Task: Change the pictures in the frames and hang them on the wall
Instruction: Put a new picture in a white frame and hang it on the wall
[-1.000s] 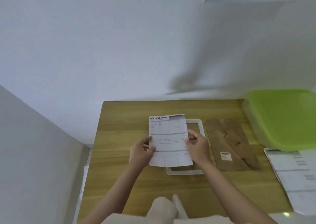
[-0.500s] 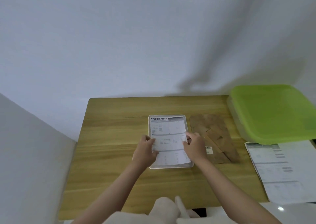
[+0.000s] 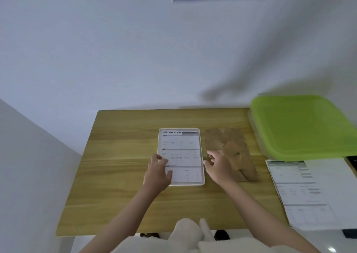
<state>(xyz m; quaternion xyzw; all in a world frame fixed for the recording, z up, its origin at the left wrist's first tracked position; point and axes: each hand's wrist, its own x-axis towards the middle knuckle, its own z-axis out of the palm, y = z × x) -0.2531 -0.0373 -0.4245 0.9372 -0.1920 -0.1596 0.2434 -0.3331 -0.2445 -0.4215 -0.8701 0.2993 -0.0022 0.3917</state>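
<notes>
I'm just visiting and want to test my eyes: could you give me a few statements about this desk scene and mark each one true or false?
1. The printed sheet headed SPECIFICATION lies inside the white frame on the wooden table. True.
2. The right hand grips the sheet. False: it hovers beside the frame, fingers loose, holding nothing.
3. The left hand rests on the sheet's left edge. True.
4. The brown backing board covers the sheet. False: it lies on the table to the right of the frame.
5. The green lid sits at the table's left end. False: it is at the right.
</notes>
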